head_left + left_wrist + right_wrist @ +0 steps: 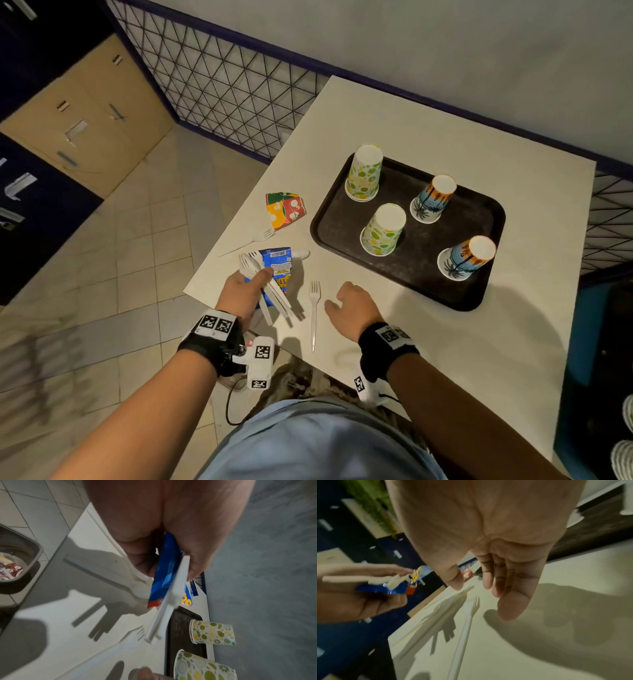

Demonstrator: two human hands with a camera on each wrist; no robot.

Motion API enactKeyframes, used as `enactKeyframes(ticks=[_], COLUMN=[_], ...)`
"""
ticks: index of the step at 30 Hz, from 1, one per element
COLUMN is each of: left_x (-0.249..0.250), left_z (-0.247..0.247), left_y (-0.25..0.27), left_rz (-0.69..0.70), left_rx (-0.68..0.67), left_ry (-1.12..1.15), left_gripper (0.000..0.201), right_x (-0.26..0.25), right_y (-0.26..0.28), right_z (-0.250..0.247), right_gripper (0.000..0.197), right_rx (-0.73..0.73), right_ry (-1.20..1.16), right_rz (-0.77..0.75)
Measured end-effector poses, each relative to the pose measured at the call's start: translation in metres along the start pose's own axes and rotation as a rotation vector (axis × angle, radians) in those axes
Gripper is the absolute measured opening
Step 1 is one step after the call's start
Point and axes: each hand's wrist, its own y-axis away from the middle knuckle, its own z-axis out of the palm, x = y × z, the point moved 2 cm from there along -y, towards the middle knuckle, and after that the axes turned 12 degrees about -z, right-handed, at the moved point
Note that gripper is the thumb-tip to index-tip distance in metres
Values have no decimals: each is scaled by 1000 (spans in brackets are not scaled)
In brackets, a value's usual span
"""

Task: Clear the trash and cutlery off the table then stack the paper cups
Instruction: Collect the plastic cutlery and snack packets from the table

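Note:
My left hand (251, 282) grips a blue snack wrapper (277, 270) together with several white plastic utensils (270, 294) above the table's near-left corner. The same bundle (173, 582) fills the left wrist view. My right hand (346, 301) hovers open just right of a white plastic fork (314, 311) lying on the table; the fork (467, 615) lies under the fingers (510, 601). Another fork (250, 241) and a crumpled red-green-yellow wrapper (286, 209) lie further back. Several paper cups stand upside down on a dark tray (335, 219), among them a lime-patterned cup (383, 229).
The white table (428, 342) stands against a mesh railing (233, 85). A grey bin (18, 555) with trash sits on the tiled floor to the left. Cabinets (85, 113) stand at the far left. A white spoon tip (301, 254) pokes out behind the wrapper.

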Motion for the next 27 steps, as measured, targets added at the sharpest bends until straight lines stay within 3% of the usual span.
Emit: enactKeyframes(ticks=[5, 7, 11, 17, 19, 23, 27], left_x=[-8, -10, -13, -19, -20, -19, -15], left_z=[-13, -15, -18, -13, -11, -4, 6], left_y=[4, 6, 7, 6, 5, 1, 4], left_rz=[15, 17, 25, 23, 23, 25, 45], left_rx=[18, 19, 7, -26, -34, -70, -94], left_ry=[-23, -52, -65, -55, -67, -61, -35], left_gripper=[28, 28, 26, 18, 20, 25, 17], right_x=[-31, -37, -38, -31, -26, -25, -61], right_y=[-9, -11, -14, -9, -6, 0, 5], right_z=[29, 37, 38, 21, 11, 0, -14], right_gripper=[72, 65, 31, 28, 27, 20, 31], right_rx=[-128, -142, -105, -118, -57, 303, 358], right_ry=[134, 186, 181, 187, 133, -80, -241], right_rz=[-14, -16, 1, 21, 14, -213, -382])
